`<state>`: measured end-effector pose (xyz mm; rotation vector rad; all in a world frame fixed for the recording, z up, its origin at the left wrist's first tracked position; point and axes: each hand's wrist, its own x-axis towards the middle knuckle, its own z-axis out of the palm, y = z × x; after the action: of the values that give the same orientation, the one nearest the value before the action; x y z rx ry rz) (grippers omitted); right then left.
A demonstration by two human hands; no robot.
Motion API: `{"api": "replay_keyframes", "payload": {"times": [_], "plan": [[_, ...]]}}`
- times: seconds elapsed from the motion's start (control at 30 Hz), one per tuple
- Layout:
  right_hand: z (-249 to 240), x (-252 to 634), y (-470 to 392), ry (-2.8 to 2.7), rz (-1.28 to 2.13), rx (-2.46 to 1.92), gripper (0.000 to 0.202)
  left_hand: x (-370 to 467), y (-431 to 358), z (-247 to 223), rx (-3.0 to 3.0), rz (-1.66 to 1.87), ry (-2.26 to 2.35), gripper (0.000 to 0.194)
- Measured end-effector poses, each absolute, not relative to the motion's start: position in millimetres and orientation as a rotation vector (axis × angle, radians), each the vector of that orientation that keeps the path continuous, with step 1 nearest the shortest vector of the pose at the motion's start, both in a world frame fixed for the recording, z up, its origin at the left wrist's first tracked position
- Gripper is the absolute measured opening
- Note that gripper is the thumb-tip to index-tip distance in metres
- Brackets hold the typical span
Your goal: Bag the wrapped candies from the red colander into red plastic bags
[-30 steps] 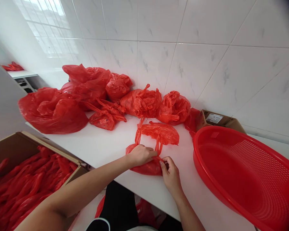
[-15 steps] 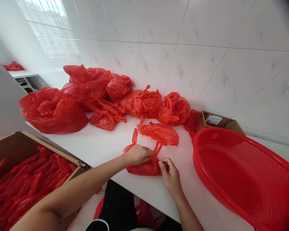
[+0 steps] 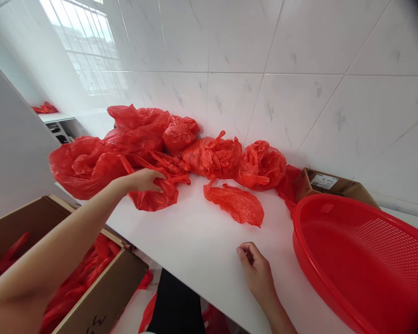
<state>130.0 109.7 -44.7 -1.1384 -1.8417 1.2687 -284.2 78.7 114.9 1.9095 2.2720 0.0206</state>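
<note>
My left hand (image 3: 145,180) reaches to the left side of the white table, its thumb and fingers closed on a small filled red plastic bag (image 3: 153,200). That bag lies against other red bags, one with loose handles (image 3: 170,163) right behind it. Over the bare tabletop at the front is my right hand (image 3: 259,269), its fingers curled in with nothing visible in them. A flattened, crumpled red plastic bag (image 3: 235,203) lies on the table beyond my right hand.
Several bulky red bags (image 3: 212,155) line the tiled wall. A red perforated plastic basket (image 3: 301,250) stands at right, before a small cardboard box (image 3: 318,183). At lower left, an open carton (image 3: 107,283) holds many folded red bags. The white table (image 3: 191,241) lies between.
My left hand has carried the small filled bag from the front of the table leftward to the pile. My right hand has come off that bag and stays at the front. The view has shifted slightly.
</note>
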Motion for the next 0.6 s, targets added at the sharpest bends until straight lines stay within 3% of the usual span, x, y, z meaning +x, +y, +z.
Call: {"api": "replay_keyframes", "payload": {"times": [0.3, 0.47, 0.6], "plan": [[-41.3, 130.2, 108.2, -1.859, 1.255, -1.152, 0.028, -318.2, 80.6, 90.6, 1.868, -0.194, 2.386, 0.069], [-40.4, 128.8, 108.2, -1.909, 1.253, -1.169, 0.030, -326.7, 72.3, 89.7, 1.817, -0.342, 2.562, 0.098], [-40.2, 128.4, 107.9, -1.930, 1.226, -1.214, 0.029, -336.9, 91.6, 76.8, 1.879, -0.408, 2.622, 0.098]]}}
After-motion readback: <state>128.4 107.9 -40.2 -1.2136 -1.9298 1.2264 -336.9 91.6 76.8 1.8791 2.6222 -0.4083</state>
